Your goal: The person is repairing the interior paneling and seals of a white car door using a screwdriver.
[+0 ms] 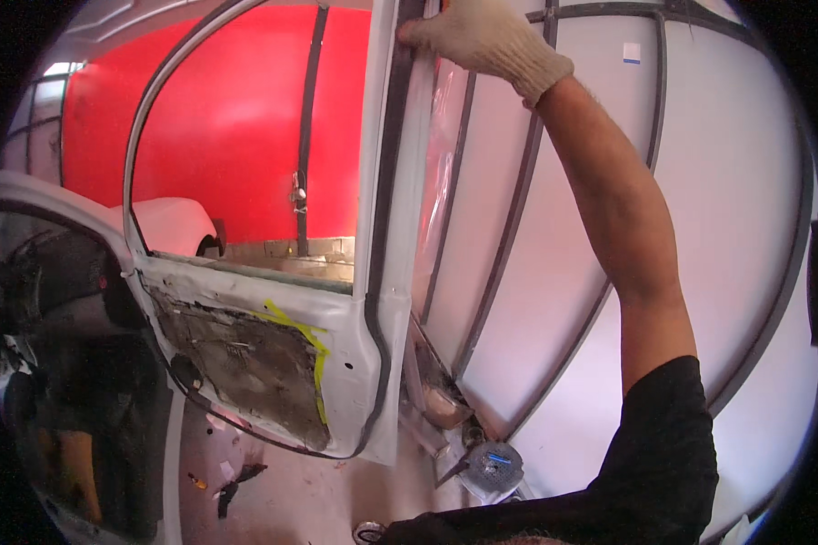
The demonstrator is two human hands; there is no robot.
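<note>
My right hand, in a pale knitted work glove, is at the top edge of the view. Its thumb lies against the upright window frame of a white car door, and its fingers are partly cut off by the picture's edge. The hand appears closed on the frame. The door stands open, with a black rubber seal along its edge. No glass shows in the window opening. Its inner panel is bare, dark and dirty, with yellow-green tape or paint on it. My left hand is out of view.
Left of the door is the car's dark interior. A red wall and a white body panel stand beyond. White sheeting on dark metal bars lines the right. A round grey object and dark scraps lie low down.
</note>
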